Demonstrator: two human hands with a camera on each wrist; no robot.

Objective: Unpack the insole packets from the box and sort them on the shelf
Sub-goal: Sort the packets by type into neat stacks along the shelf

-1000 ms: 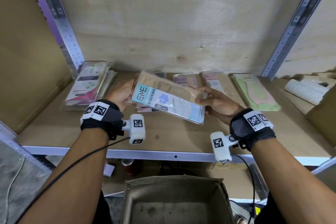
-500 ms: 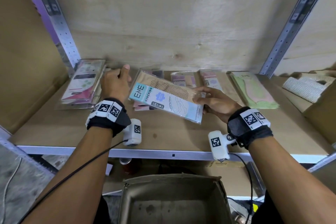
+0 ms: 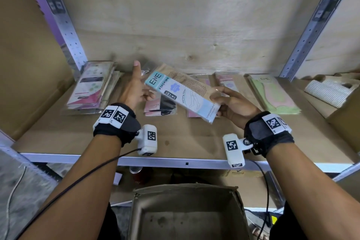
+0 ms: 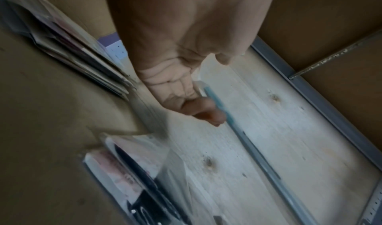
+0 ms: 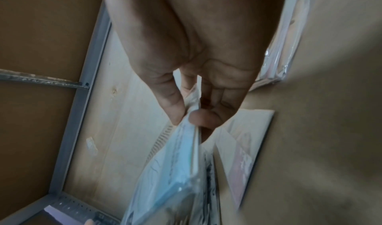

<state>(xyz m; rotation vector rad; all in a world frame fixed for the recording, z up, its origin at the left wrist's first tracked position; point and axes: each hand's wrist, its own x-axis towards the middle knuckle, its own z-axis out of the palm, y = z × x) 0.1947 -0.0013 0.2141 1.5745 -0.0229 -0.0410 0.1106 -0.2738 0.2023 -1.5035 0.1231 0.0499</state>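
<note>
The right hand's fingers (image 3: pixel 224 91) pinch the near-right end of the blue packet (image 3: pixel 183 93), held above the shelf (image 3: pixel 194 136). Its long axis runs far-left toward the left hand (image 3: pixel 136 91), which is spread loose, holding nothing, just beside that end.

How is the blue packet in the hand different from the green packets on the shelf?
The blue packet is a single one, pinched in the right hand and tilted above the shelf; the green packets lie flat in a stack. Its label is blue, theirs green. Both read ENE.
</note>
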